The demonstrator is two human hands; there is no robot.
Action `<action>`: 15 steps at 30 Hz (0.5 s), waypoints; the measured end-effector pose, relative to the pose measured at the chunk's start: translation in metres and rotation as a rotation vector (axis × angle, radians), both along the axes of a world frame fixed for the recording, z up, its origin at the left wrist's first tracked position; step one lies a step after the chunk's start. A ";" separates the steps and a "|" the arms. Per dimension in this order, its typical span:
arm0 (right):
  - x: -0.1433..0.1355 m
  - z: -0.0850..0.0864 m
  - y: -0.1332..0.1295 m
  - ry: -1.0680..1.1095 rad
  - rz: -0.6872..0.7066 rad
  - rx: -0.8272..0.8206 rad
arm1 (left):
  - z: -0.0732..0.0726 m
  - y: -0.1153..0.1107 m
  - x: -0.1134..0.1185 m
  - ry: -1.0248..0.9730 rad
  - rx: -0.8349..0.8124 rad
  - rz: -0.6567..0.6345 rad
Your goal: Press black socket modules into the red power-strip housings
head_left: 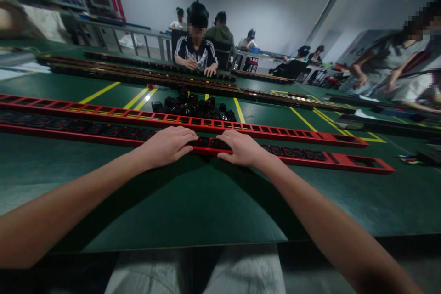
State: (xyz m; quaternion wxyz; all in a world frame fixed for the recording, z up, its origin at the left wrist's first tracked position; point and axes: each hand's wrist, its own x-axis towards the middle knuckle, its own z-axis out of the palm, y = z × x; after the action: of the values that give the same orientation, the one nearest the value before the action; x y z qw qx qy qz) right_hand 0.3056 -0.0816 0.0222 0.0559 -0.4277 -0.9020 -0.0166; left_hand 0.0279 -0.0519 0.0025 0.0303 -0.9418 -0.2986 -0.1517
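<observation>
A long red frame strip [347, 161], its openings filled along most of its length with black socket-like modules [99, 128], runs across the table in front of me. My left hand [168, 144] rests over it near the middle, fingers on top and thumb at the near edge. Just to its right, my right hand [239, 147] grips the same strip in the same way. Two black modules [204, 141] show in the gap between my hands. Behind lies a second red strip [275, 129] with open slots. A heap of loose black modules [193, 106] sits beyond it.
The green table [193, 211] carries yellow tape lines [239, 110]. Long dark strips [148, 73] lie across its far part. A person [196, 48] sits opposite with both hands over the table, and another person [389, 62] stands at the right. Coloured wires [409, 160] lie at the right.
</observation>
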 end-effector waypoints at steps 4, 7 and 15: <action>-0.001 -0.003 -0.001 0.009 0.028 0.008 | 0.000 0.002 -0.001 -0.020 0.001 0.002; -0.003 -0.004 -0.002 0.033 0.063 0.006 | 0.000 0.002 0.000 -0.034 -0.004 0.011; -0.003 -0.002 -0.004 0.073 0.108 -0.023 | 0.004 -0.009 0.005 -0.039 -0.031 -0.008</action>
State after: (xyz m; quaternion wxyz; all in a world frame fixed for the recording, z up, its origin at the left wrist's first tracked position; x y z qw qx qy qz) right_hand 0.3023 -0.0860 0.0203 0.0848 -0.3794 -0.9213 0.0128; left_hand 0.0328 -0.0604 0.0066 0.0094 -0.9402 -0.2974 -0.1655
